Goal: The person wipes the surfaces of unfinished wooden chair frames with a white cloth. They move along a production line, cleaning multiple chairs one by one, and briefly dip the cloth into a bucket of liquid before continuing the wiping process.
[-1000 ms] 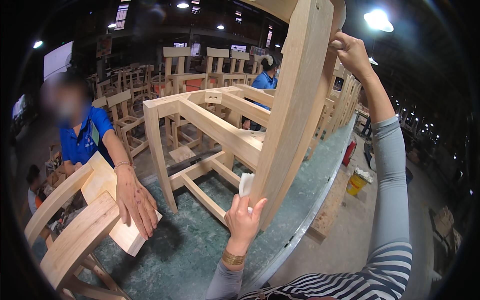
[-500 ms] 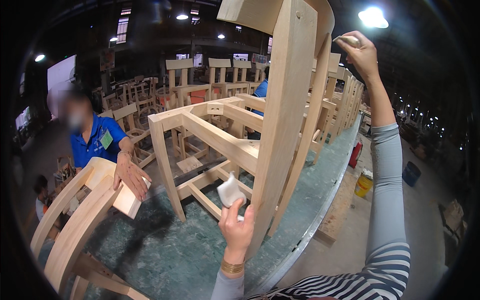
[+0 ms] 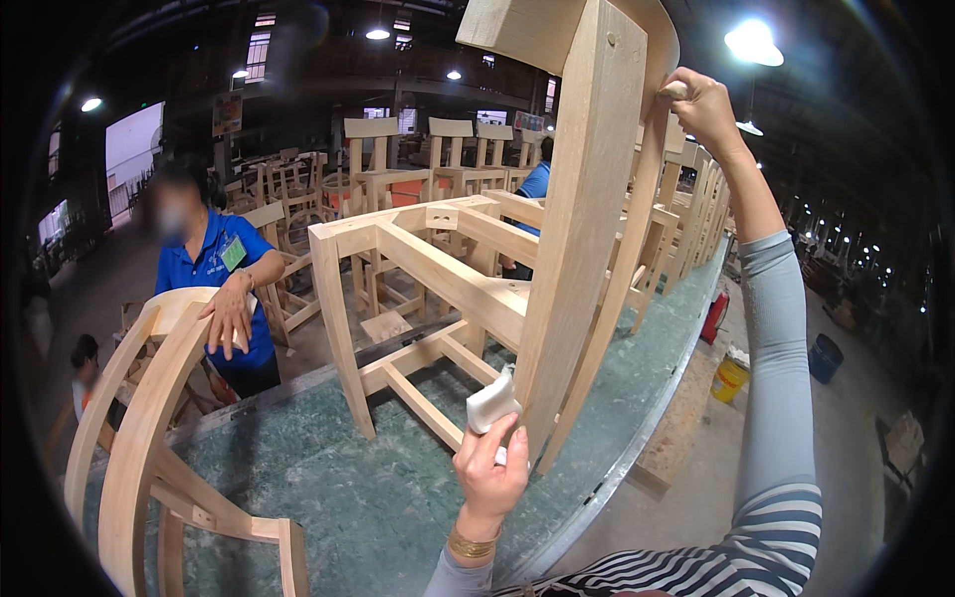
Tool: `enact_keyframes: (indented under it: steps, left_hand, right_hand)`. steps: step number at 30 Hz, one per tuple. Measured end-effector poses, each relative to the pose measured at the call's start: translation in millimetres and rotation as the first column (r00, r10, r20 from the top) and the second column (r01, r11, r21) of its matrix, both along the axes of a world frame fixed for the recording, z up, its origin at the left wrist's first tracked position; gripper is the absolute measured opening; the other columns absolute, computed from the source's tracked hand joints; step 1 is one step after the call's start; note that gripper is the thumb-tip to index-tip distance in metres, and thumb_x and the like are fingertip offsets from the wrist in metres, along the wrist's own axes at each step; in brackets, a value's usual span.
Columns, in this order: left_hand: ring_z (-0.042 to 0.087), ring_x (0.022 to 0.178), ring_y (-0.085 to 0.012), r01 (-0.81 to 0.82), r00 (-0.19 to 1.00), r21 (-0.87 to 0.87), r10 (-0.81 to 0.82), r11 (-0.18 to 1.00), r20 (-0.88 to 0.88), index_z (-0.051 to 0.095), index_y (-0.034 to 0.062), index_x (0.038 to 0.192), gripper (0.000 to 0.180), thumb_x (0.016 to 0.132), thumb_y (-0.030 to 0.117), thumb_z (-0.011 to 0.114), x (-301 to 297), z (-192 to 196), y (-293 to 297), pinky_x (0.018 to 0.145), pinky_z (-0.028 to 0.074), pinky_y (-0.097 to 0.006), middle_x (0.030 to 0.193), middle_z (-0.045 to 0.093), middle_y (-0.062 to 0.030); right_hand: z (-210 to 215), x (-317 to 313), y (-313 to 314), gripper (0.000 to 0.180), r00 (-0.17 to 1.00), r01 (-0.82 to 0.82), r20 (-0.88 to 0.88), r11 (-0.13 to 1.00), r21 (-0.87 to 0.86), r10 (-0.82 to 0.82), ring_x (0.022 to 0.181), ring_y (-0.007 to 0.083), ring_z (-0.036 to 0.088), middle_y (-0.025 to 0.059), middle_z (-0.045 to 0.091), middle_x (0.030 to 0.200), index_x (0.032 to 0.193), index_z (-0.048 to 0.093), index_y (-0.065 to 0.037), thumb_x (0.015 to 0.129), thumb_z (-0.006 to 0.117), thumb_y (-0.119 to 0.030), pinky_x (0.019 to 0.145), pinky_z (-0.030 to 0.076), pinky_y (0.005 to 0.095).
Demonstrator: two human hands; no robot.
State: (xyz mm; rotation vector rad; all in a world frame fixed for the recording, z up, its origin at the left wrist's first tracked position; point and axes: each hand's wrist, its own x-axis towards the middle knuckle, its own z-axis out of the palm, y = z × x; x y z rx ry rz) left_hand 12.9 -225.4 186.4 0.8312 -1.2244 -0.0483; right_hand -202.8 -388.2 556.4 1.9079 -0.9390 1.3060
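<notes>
A bare wooden chair frame (image 3: 438,261) with tall back posts and a curved top rail stands on the green tabletop (image 3: 348,488). My left hand (image 3: 490,480), closed, pinches a white folded pad (image 3: 491,406) beside the lower part of the near back post (image 3: 587,189). Another bit of white shows between those fingers. High on the right, my right hand (image 3: 708,111) is closed on a small pale pad (image 3: 674,91), held at the far back post just below the top rail. Most of that pad is hidden by my fingers.
Across the table a co-worker in a blue shirt (image 3: 214,261) rests a hand (image 3: 229,313) on another chair frame (image 3: 149,418) at the left. More chairs (image 3: 383,169) stand behind. Right of the table are a yellow bucket (image 3: 729,378), a red extinguisher (image 3: 714,318) and a blue drum (image 3: 825,358).
My right hand has come in leftward and down against the far post. My left hand with the white pad has shifted right and slightly lower. The co-worker's hand has moved left on the other chair.
</notes>
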Motion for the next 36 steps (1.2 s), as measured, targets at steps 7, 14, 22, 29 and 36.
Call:
enact_keyframes:
  steps: [7,14,22,29,36]
  left_hand:
    - [0.061,0.075,-0.0246,0.053,0.999,0.007,-0.052,0.999,-0.008,0.065,-0.0011,0.090,0.018,0.072,0.001,0.061,-6.3,1.0,3.9,0.064,0.048,-0.030,0.087,0.061,-0.0162]
    - [0.061,0.076,-0.0240,0.121,0.992,-0.044,-0.120,0.992,0.026,0.065,-0.0015,0.090,0.018,0.072,0.000,0.061,-13.1,3.1,6.5,0.066,0.048,-0.030,0.087,0.061,-0.0160]
    - [0.053,0.070,-0.0163,0.602,0.799,0.189,-0.587,0.776,-0.134,0.061,-0.0006,0.106,0.029,0.078,0.006,0.063,-36.3,34.4,7.0,0.065,0.044,-0.025,0.087,0.057,-0.0102]
    - [0.045,0.067,-0.0037,0.886,0.431,0.012,-0.815,0.463,-0.388,0.054,-0.0003,0.112,0.034,0.089,0.024,0.055,-73.8,57.2,-23.7,0.056,0.038,-0.019,0.085,0.054,-0.0012]
    - [0.048,0.058,-0.0019,0.884,0.445,0.066,-0.792,0.462,-0.417,0.058,0.0034,0.096,0.020,0.090,0.021,0.052,-76.1,49.9,-22.6,0.050,0.038,-0.016,0.077,0.056,0.0024]
  right_hand:
    - [10.8,2.0,4.9,0.012,0.998,0.056,-0.031,0.994,-0.091,-0.060,0.073,0.0330,0.061,0.0172,0.061,0.076,0.082,0.061,-0.004,0.073,0.053,-0.006,0.065,0.047,0.0366]
    - [10.4,-2.7,0.2,0.012,0.996,0.069,-0.040,0.978,-0.198,-0.078,0.072,0.0364,0.059,0.0177,0.061,0.078,0.084,0.061,-0.005,0.074,0.054,-0.007,0.065,0.047,0.0386]
    - [-57.1,-28.3,57.3,0.035,0.805,-0.508,0.357,0.861,0.004,0.473,0.076,0.0105,0.057,0.0035,0.062,0.093,0.103,0.059,-0.001,0.086,0.053,-0.031,0.065,0.044,0.0226]
    - [-236.7,17.4,147.8,0.038,0.889,-0.458,0.181,0.818,0.348,0.421,0.109,0.0225,0.052,0.0138,0.055,0.118,0.120,0.050,0.000,0.085,0.049,-0.015,0.091,0.041,0.0346]
    - [-254.4,11.0,135.5,0.038,0.653,-0.709,0.632,0.629,0.319,0.416,0.107,0.0185,0.052,0.0129,0.056,0.114,0.118,0.051,0.002,0.083,0.057,-0.013,0.090,0.041,0.0315]
